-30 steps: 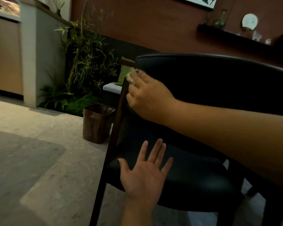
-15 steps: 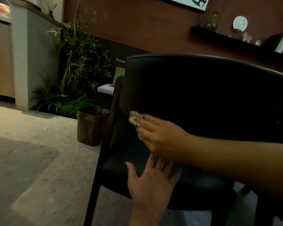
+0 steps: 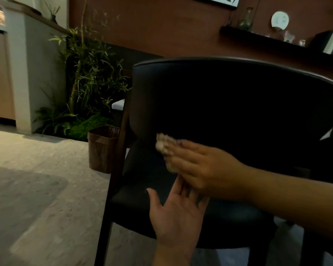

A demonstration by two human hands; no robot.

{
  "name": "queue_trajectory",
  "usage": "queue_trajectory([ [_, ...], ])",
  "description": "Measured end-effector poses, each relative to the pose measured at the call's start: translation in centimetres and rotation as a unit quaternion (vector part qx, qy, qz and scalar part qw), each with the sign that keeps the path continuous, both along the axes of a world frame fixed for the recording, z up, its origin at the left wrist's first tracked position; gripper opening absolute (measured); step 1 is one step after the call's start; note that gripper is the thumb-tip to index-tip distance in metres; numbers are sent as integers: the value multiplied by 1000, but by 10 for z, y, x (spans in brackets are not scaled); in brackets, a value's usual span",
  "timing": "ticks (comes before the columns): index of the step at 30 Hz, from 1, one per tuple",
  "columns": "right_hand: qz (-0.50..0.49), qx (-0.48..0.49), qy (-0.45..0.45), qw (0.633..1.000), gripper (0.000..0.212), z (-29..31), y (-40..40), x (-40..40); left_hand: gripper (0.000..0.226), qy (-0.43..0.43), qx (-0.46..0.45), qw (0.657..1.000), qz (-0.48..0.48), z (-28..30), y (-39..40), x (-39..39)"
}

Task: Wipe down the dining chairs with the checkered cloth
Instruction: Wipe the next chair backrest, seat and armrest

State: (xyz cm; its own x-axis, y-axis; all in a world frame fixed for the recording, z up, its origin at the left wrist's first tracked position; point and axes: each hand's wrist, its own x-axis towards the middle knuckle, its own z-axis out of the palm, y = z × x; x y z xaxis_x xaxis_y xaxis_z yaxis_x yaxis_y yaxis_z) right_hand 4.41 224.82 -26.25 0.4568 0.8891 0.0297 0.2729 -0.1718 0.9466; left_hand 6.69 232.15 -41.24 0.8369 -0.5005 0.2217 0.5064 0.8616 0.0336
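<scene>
A black padded dining chair (image 3: 238, 104) with a dark wooden frame fills the middle and right of the head view. My right hand (image 3: 204, 166) reaches in from the right and holds a bunched light checkered cloth (image 3: 162, 143) under its fingers. It presses the cloth against the lower left of the backrest, just above the seat (image 3: 142, 179). Only the cloth's end shows past my fingertips. My left hand (image 3: 177, 214) lies flat on the seat's front part with fingers straight, partly under my right hand.
A brown waste bin (image 3: 102, 148) stands on the floor just left of the chair's frame. Behind it is a bed of green plants (image 3: 85, 89) by a white pillar. A dark wall shelf (image 3: 277, 41) with ornaments runs behind the chair. Bare floor (image 3: 37, 179) lies to the left.
My right hand has wiped the cloth down from the backrest's top left corner to its lower part. My left hand has stayed flat on the seat.
</scene>
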Motion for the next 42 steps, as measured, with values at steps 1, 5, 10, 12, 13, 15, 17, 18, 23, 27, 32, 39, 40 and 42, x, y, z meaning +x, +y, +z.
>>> queue_trajectory([
  [1,-22,-42,3,999,39,-1,-7,-3,86,-8,15,1000,5,7,-1,-2],
  [5,128,197,-30,971,28,46,-13,3,65,-11,136,987,89,28,-7,-2],
  [10,157,251,-95,950,27,29,-12,0,56,-41,230,966,116,45,-4,-2],
  [12,74,104,-37,991,33,6,-19,-11,57,-47,245,962,112,47,0,-4],
  [13,51,64,-25,996,34,5,-29,-15,59,-37,254,960,112,49,3,-6],
  [15,86,131,-10,988,30,25,-45,-18,61,-8,283,952,117,58,12,-7],
  [17,148,244,-48,957,30,50,-56,-20,56,-16,346,929,132,68,19,-10],
  [18,164,281,-75,942,30,57,-59,-18,52,-33,381,912,147,73,21,-12],
  [23,192,336,-130,913,30,47,-58,-15,64,-77,580,694,420,125,19,-29],
  [27,168,528,-145,820,41,21,-63,-20,82,-242,643,406,602,182,3,-49],
  [32,120,754,-161,625,49,-3,-79,-31,72,-481,654,19,583,231,-24,-55],
  [39,142,977,-33,158,47,60,-127,-35,48,-633,639,-133,415,300,-60,-42],
  [40,157,979,-16,130,44,69,-139,-33,49,-646,655,-135,367,309,-64,-37],
  [42,165,983,11,84,39,83,-163,-24,53,-656,655,-135,351,312,-66,-30],
])
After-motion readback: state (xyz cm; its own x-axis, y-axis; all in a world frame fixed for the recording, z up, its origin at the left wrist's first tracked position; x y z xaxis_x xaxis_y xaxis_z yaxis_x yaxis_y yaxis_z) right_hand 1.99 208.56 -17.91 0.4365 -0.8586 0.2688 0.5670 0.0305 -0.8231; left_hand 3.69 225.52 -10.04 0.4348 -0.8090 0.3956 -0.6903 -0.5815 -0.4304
